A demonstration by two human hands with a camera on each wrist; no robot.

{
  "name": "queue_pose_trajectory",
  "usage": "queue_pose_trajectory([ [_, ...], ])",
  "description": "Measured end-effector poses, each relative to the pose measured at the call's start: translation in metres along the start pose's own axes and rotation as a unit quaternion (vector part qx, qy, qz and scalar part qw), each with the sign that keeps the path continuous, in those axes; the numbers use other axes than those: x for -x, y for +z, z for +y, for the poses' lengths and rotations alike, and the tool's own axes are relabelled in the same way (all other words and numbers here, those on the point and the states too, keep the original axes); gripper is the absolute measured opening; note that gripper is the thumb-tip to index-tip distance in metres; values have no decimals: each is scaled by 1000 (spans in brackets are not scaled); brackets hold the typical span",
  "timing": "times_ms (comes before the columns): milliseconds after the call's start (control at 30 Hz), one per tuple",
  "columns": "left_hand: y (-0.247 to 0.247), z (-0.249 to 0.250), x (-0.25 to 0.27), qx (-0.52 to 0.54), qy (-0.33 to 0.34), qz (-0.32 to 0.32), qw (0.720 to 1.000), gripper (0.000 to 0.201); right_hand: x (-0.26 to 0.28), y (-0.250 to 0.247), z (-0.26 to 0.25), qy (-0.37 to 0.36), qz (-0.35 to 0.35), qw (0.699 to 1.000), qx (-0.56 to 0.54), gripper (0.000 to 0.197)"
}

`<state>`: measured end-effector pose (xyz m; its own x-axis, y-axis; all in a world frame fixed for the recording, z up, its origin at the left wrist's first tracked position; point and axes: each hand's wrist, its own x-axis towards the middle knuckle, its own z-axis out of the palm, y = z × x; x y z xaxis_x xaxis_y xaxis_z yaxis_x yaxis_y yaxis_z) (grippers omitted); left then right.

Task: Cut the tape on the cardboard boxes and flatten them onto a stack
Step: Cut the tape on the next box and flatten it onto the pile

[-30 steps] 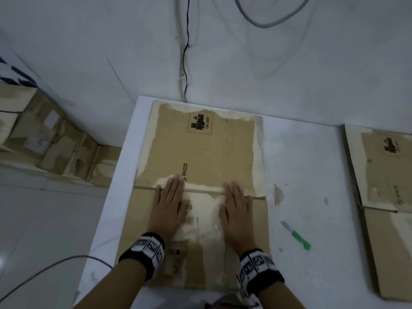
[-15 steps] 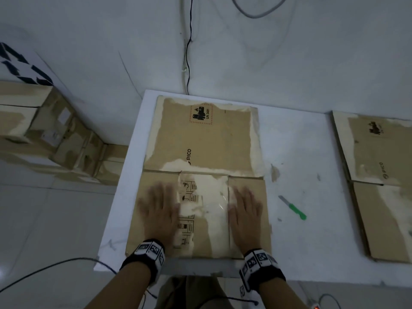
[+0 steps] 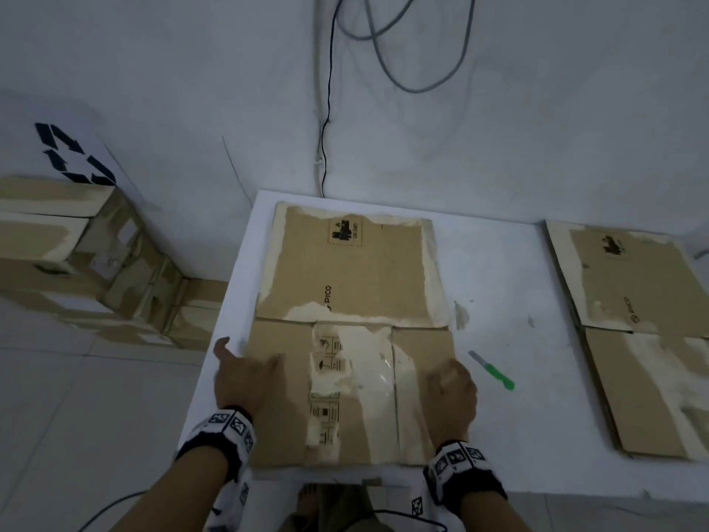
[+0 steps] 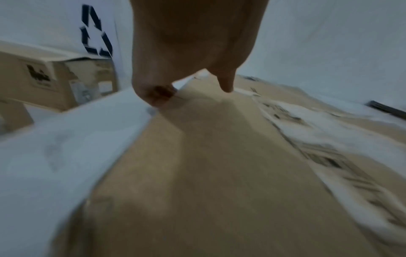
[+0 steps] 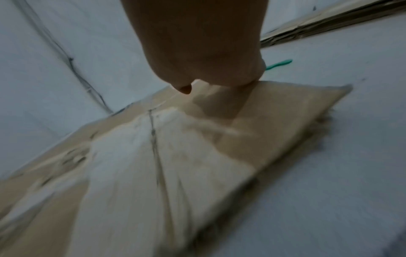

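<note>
A flattened cardboard box with torn tape lies on the white table, its near half toward me. My left hand is at the box's left edge, thumb over the top and fingers curled down at the edge; the left wrist view shows a fingertip on the cardboard edge. On the box's right edge my right hand has its fingers curled round the edge, which the right wrist view shows too. A green-handled knife lies on the table just right of the box.
A stack of flattened boxes lies at the table's right end. Several unflattened boxes stand on the floor to the left, against the wall. Cables hang down the wall behind the table.
Both hands slid back from the box's middle fold and apart, from lying flat on top to curling at its left and right edges. The view pulled back.
</note>
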<state>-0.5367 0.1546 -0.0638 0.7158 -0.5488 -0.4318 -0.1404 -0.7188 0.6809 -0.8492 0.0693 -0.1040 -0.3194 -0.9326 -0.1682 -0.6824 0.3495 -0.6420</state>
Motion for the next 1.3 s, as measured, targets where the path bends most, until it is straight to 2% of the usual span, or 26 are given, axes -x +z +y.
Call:
queue_pose_trajectory([
  [67,-7,-2,-7,33,-26,-66,997,94,-7,-13,-2,92,-30,993,-66,59],
  [133,-12,-4,-7,29,-10,-97,995,85,-10,-29,-2,114,-86,986,-82,60],
  [200,-13,-8,-4,33,15,-116,993,78,-12,-37,2,62,-139,987,-45,53],
  [267,-14,-8,1,49,52,-130,989,77,-12,-40,4,5,-145,989,-26,59],
  [367,-11,-2,7,35,94,-123,987,57,-4,-43,-3,-7,-151,985,-83,54],
  [467,-7,12,18,22,115,-95,989,35,2,-48,-14,-25,-138,984,-113,54],
  [633,3,37,45,49,168,-66,982,22,-8,-66,-25,-69,-105,985,-119,39],
  [867,31,98,76,114,233,-108,960,20,-43,-143,-18,-95,-29,990,-104,41],
  [1067,84,160,111,135,275,-136,942,23,-92,-218,0,-72,36,992,-96,48],
  [1300,177,224,174,171,259,-164,936,29,-177,-300,67,-62,54,993,-87,51],
])
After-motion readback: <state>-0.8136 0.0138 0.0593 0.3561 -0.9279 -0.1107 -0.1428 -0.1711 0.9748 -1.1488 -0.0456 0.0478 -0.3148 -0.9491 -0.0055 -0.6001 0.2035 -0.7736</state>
